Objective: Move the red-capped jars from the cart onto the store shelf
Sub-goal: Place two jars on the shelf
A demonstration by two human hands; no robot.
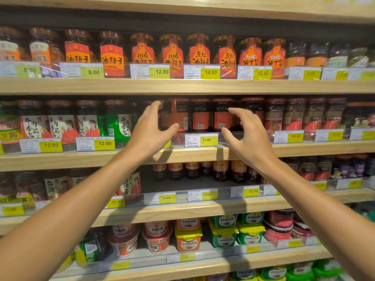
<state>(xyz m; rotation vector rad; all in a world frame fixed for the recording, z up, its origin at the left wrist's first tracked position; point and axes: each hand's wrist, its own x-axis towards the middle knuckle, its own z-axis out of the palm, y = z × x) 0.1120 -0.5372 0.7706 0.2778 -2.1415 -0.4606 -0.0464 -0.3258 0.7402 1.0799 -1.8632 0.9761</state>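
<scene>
Bright, even store light falls from above and in front. The forearms cast soft shadows on the wooden shelf edge [192, 155] and the boards below. The recess behind the red-capped jars [199, 114] is dim, their caps perhaps blurred. Glare streaks the clear price-tag strip [233, 136]. Wide-angle distortion bows the shelves, and the corners smear out of focus.

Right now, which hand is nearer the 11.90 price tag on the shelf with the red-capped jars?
Right. The right hand has its thumb just beside the price tag; the left hand is farther off to the tag's left.
</scene>
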